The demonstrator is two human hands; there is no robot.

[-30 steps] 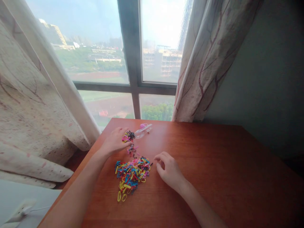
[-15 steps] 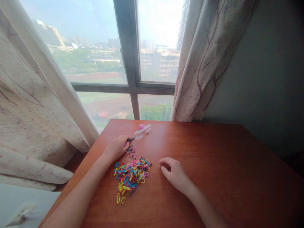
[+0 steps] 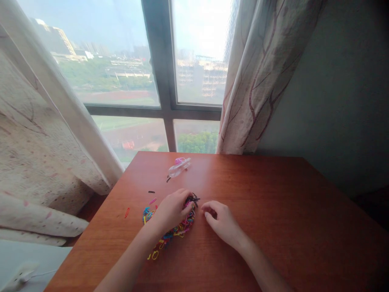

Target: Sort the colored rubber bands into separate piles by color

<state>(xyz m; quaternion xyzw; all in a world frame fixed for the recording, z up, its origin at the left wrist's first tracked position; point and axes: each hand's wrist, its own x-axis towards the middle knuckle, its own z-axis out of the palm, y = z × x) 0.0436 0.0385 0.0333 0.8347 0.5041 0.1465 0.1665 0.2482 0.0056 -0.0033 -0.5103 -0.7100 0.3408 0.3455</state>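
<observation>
Dozens of small coloured bands are seen heaped at the near left of a brown wooden table in the head view, partly covered by the left hand. Its fingers are bent over the far right side of the heap, where a cluster of black bands is touched; whether any are gripped cannot be told. Just right of the heap, the right hand is held low over the tabletop, its fingers curled and a narrow gap left between thumb and forefinger. Strays are scattered farther left: a red band, a pink band and a single black band. Near the far edge, a clear packet is set down with something pink at its far side. The table is flanked by patterned curtains and backed by a window.
</observation>
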